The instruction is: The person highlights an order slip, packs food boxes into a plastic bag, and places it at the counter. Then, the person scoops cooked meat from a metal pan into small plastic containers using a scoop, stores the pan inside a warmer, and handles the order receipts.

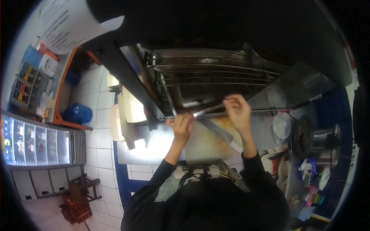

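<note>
My left hand [182, 126] is closed on one end of a thin, pale strip [210, 111], which looks like metal or plastic. The strip slants up to my right hand [237, 111], whose fingers are pinched at its other end. Both hands are in front of a dark oven-like unit with wire racks [216, 79]. Below them a stained cutting board [206, 144] lies on the steel counter [148, 144]. A knife with a wide blade [216, 131] and a pale handle rests on the board.
A clear plastic container [281, 126], a dark pan [303, 134] and a steel pot [325, 144] stand at the right. Pale boxes or boards [131, 106] are left of the unit. Farther left are a blue water bottle [79, 113], a glass-door fridge [36, 142] and a stool [84, 188].
</note>
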`<state>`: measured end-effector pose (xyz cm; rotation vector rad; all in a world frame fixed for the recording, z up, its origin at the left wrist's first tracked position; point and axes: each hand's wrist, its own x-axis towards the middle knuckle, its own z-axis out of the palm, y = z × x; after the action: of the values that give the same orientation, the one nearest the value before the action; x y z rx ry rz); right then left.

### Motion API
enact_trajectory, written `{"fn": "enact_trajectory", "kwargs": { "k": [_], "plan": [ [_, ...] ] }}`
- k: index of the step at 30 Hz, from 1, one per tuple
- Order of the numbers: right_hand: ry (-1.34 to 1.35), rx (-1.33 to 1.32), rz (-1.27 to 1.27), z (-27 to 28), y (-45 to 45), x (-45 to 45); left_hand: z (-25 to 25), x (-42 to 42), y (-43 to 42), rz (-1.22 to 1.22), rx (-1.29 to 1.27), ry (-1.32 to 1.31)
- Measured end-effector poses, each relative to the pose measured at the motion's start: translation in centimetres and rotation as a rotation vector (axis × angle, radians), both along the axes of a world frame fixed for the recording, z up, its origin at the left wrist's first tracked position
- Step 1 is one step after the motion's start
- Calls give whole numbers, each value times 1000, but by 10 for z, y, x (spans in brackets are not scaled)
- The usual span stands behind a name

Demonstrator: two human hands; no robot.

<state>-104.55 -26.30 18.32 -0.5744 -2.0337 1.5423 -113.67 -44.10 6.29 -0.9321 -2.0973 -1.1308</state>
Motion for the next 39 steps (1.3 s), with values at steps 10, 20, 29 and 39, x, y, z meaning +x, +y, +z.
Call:
{"fn": "enact_trajectory", "kwargs": {
  "k": [10,20,29,39],
  "plan": [
    [355,1455,-696,0,155,10,31,-45,35,134,-39,-137],
    [440,1436,-746,-3,58,-52,280,-57,-56,-97,785,393],
    [480,1322,-579,-11,-68,-121,331,-61,-89,-71,483,255],
    [527,913,-92,24,-125,-71,286,52,-138,-444,307,-15]
  ]
}}
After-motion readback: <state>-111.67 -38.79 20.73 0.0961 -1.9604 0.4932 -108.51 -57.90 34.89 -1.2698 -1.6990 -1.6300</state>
